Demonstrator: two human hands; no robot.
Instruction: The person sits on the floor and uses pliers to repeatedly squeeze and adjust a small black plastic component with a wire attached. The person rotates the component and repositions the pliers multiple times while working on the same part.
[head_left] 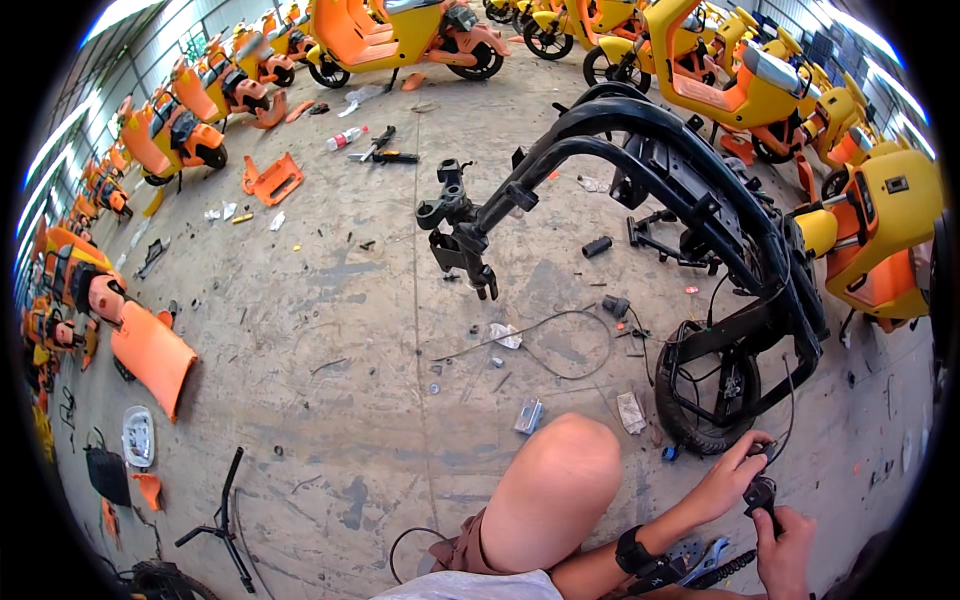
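My left hand (728,482), with a black band on the wrist, reaches to the lower right beside the scooter's wheel (708,400). Its fingers close on a black cable (789,405) that hangs down from the black scooter frame (765,225). Just below, my right hand (787,552) grips a small black connector-like part (761,494), its thumb pressed along it. The exact kind of this part is hard to make out. The stripped frame stands bare, its steering head (455,210) pointing to the left.
Yellow and orange scooters (430,40) line the far side and both edges. On the concrete floor lie an orange panel (155,357), a black handlebar (228,530), a plastic tub (139,436), a bottle (347,139), a loose cable (565,378) and blue-handled pliers (706,562) near my left forearm.
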